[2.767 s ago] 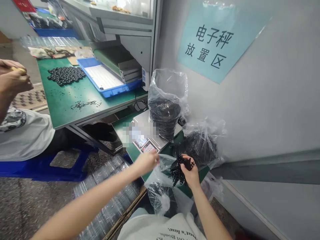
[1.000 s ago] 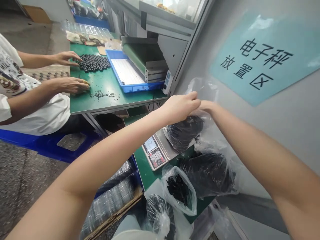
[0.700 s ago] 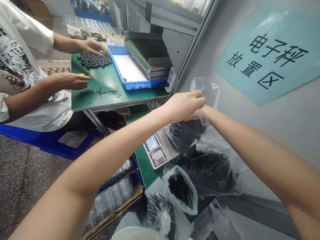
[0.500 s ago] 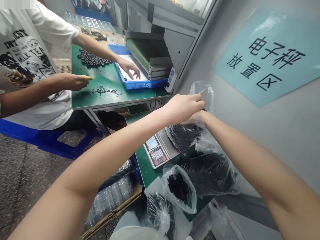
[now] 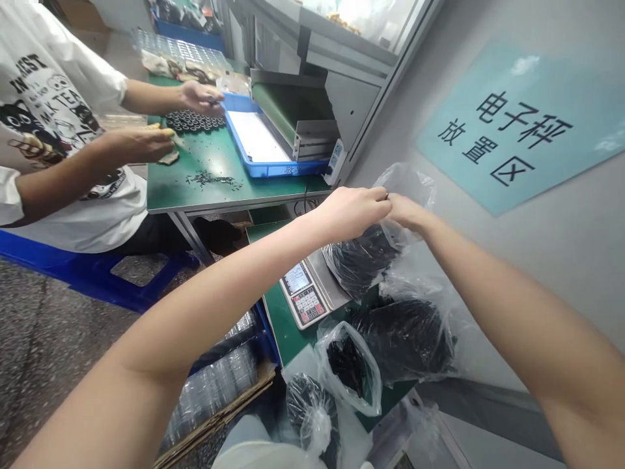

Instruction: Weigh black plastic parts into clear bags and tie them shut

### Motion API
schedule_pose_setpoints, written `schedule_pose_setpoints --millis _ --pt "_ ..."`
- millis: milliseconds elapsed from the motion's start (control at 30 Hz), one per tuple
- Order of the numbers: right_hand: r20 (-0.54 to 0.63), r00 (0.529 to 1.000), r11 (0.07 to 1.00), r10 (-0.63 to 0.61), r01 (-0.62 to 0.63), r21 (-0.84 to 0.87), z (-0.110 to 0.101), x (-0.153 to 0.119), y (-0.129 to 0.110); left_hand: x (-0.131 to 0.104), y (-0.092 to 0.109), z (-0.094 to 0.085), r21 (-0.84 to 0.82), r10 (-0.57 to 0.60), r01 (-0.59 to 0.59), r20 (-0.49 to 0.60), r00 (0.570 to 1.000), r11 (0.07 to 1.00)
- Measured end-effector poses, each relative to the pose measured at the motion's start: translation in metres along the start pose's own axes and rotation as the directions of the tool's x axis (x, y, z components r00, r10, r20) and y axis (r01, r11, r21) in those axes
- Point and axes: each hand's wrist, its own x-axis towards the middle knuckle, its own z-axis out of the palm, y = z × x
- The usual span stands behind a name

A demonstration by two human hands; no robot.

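Both my hands meet above a clear plastic bag of black pieces (image 5: pixel 359 260) standing on a digital scale (image 5: pixel 307 303). My left hand (image 5: pixel 359 210) is closed in a pinch, with a tiny dark spot showing at its fingertips; what it holds is not clear. My right hand (image 5: pixel 406 212) touches it from the right, in front of the bag's loose upper film. The right fingers are mostly hidden behind the left hand. Nearer to me are a larger bag of black pieces (image 5: pixel 405 339), an open bag of black strips (image 5: pixel 347 365) and a knotted bag (image 5: pixel 312 417).
At left, a person in a white printed shirt (image 5: pixel 58 117) works at a green table (image 5: pixel 195 195) with scattered black bits and a blue tray (image 5: pixel 266 170). A conveyor (image 5: pixel 288 107) ends over the tray. A grey wall with a blue sign (image 5: pixel 508 130) borders the right.
My right hand has risen from the bag to meet my left, and the bag's upper film spreads wider. The other person's far hand has drawn back from the blue tray.
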Motion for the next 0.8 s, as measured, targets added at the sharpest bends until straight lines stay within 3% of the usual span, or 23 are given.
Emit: schedule_pose_setpoints --millis 100,200,300,367,667,800 --pt "-0.031 1.0 0.996 0.005 -0.002 0.09 -0.017 -0.014 0.004 -0.001 -0.002 0.0 -0.003 0.012 -0.012 -0.038 0.999 1.0" --pt "-0.18 0.984 0.972 -0.014 0.055 0.228 -0.031 -0.026 0.007 -0.001 -0.001 -0.004 -0.011 0.01 -0.011 -0.076 0.997 1.0" --pt "-0.386 0.923 0.89 0.012 0.166 0.424 -0.034 -0.032 0.007 -0.002 0.0 -0.009 -0.021 -0.016 0.014 -0.112 0.994 1.0" --pt "-0.46 0.887 0.851 0.034 0.216 0.478 -0.033 -0.033 0.006 -0.003 0.0 -0.012 -0.028 -0.049 0.046 -0.123 0.991 0.999" --pt "-0.551 0.83 0.846 0.086 0.231 0.48 -0.027 -0.027 0.007 -0.025 -0.004 -0.021 -0.058 -0.129 0.124 -0.079 0.989 0.991" --pt "-0.556 0.831 0.931 0.008 0.197 0.308 -0.023 -0.027 0.009 -0.032 -0.005 -0.027 -0.065 -0.147 0.142 -0.079 0.986 0.988"
